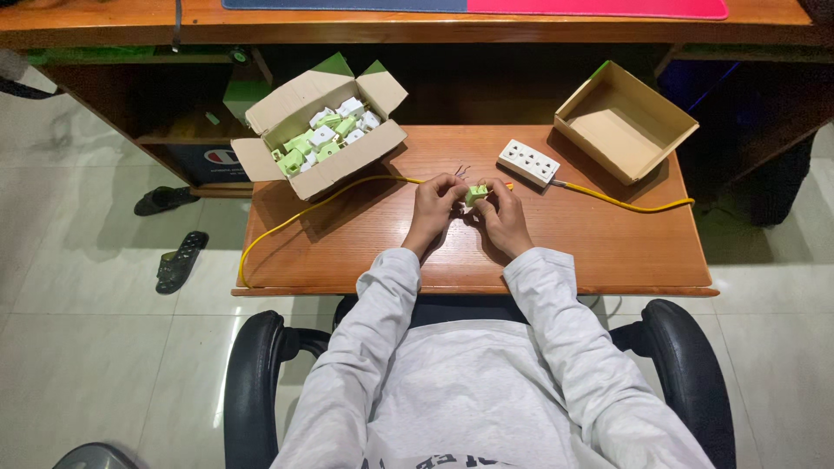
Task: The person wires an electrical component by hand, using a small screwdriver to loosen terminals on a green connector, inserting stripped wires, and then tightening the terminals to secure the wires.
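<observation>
Both grips pinch one green plug: left hand at nine o'clock, right hand at four; box of plugs lies at ten.

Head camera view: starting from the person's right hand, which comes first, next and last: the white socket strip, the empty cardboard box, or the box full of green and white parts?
From the right hand:
1. White socket strip, just beyond the hand, slightly right.
2. Empty cardboard box, back right corner of the table.
3. Box of green and white parts, back left, past the left hand.
</observation>
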